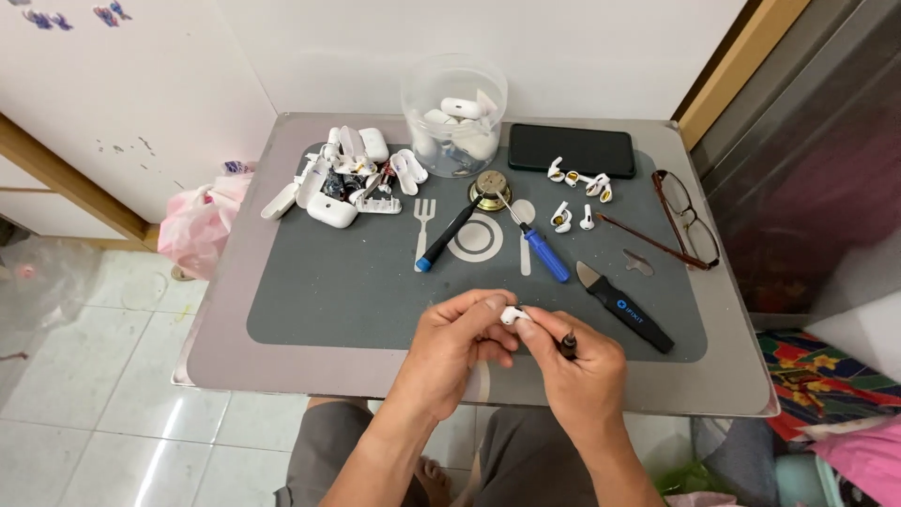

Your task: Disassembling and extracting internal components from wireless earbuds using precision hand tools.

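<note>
My left hand [458,343] pinches a small white earbud [512,315] between thumb and fingers, just above the near edge of the grey mat [328,291]. My right hand [574,361] meets it from the right, its fingertips touching the earbud while it also grips a thin black tool [567,344]. Both hands hover over the front of the small grey table [225,329].
On the mat lie two blue-handled screwdrivers [546,253] [441,240], a black pry tool [627,310], loose earbuds [580,180], a small round speaker [490,190], opened white cases [334,180], a phone [571,149], glasses [685,218] and a clear tub [454,99]. A pink bag [199,222] hangs left.
</note>
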